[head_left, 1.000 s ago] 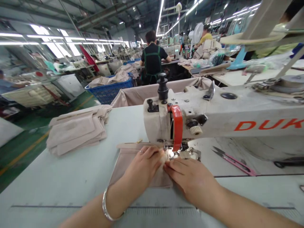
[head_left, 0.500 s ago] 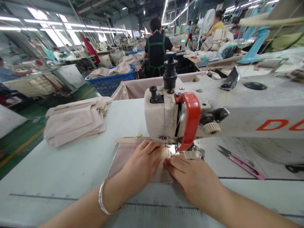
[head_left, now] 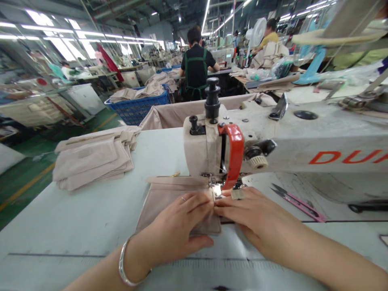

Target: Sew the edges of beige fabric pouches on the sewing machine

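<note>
A beige fabric piece lies on the pale table under the needle of a cream sewing machine with a red guard. My left hand rests flat on the fabric, fingers stretched toward the presser foot, a ring on one finger and a silver bracelet at the wrist. My right hand lies flat beside it, just right of the needle, fingers extended and fingertips touching the fabric's edge. Neither hand grips anything.
A stack of beige fabric pieces sits at the table's left. Pink-handled thread snips lie right of the needle. Behind are a blue crate of fabric, a fabric-lined bin, and other people at machines.
Both hands have slid back toward me along the fabric and flattened out; the left thumb now spreads over the near edge. The view shifted slightly.
</note>
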Demonstrator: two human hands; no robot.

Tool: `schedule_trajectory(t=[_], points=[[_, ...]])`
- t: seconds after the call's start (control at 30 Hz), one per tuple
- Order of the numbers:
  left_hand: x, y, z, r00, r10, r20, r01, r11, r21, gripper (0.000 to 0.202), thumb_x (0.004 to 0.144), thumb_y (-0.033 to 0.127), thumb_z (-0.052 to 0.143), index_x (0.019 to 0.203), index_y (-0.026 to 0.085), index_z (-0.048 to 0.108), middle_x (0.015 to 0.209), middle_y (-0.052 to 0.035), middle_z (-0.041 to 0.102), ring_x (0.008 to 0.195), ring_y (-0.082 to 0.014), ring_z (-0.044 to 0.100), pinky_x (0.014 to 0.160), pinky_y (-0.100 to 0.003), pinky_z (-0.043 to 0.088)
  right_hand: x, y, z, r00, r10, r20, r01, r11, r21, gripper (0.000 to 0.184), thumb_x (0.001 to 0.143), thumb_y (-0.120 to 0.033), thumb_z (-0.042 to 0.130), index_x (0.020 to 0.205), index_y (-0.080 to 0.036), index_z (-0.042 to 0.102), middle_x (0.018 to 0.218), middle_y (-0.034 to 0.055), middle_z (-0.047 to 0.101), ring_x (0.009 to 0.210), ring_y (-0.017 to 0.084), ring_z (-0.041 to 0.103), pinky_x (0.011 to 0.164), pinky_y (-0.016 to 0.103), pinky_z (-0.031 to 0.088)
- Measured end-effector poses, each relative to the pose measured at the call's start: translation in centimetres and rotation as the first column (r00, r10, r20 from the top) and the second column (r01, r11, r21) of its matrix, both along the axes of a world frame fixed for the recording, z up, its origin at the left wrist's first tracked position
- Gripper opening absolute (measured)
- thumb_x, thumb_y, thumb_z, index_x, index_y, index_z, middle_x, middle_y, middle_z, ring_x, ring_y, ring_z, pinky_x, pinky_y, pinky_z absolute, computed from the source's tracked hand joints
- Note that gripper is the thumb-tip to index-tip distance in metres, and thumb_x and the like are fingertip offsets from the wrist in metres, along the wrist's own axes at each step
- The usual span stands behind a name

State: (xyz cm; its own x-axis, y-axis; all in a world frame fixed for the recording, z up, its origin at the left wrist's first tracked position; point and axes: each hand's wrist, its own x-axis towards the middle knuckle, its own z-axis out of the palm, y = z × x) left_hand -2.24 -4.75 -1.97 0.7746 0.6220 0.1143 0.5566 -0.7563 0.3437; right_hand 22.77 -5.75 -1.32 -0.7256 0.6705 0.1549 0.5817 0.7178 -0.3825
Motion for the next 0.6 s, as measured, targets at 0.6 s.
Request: schedule_trajectory(t=[0.6], points=[[1.1,-1.3,-0.9,0.996,-0.013,0.086,0.003,0.993,0.122,0.042,0.094,0.009,0.041,0.135,0.015,0.045,0.133,-0.0099,0.055,0.126,-0.0219,0.049,0.109,-0.04,0.043,-1.4,-1.6,-1.7,0.981,0.108,-0.162,-0.107,0.994,0.016,0.016,0.092,-0.015,0.052,0.102,-0.019,0.063,0.102,0.005,0.064,0.102,0.02,0.056,0.089,0.038,0.045]])
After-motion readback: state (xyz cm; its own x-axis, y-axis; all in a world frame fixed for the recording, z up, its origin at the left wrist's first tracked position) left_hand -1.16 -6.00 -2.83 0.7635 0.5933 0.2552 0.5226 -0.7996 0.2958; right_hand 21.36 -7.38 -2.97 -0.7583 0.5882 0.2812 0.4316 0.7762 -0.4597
